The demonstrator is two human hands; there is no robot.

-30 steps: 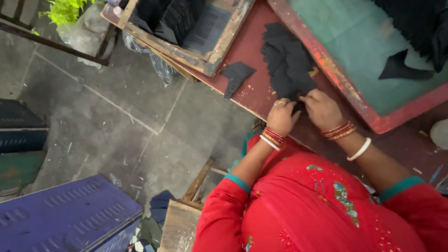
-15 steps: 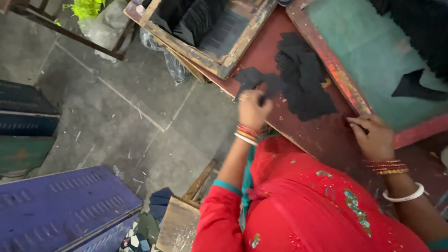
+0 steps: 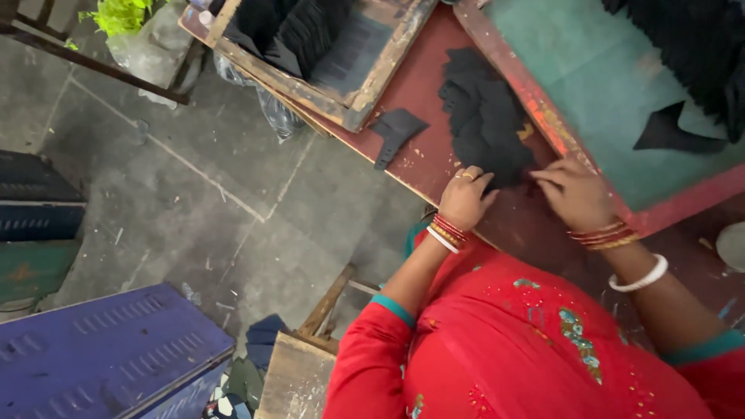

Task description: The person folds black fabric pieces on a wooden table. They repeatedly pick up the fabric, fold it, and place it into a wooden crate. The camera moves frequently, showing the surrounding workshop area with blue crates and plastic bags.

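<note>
Grey stone floor at left, dark red worktop running diagonally across the top right. On the worktop lies a pile of black cut pieces, with one loose black piece lying apart to its left. Both hands meet at the pile's near edge — left hand rests fingers-down on the worktop touching the pile, red bangles at the wrist; right hand just beside it, fingers curled onto the pile's lower edge. Cannot tell whether either hand pinches a piece. The hands are close together, nearly touching. A wooden frame tray with black material sits beyond the loose piece; a green board with red rim sits right of the pile — more black pieces on it. Blue metal box at lower left.
</note>
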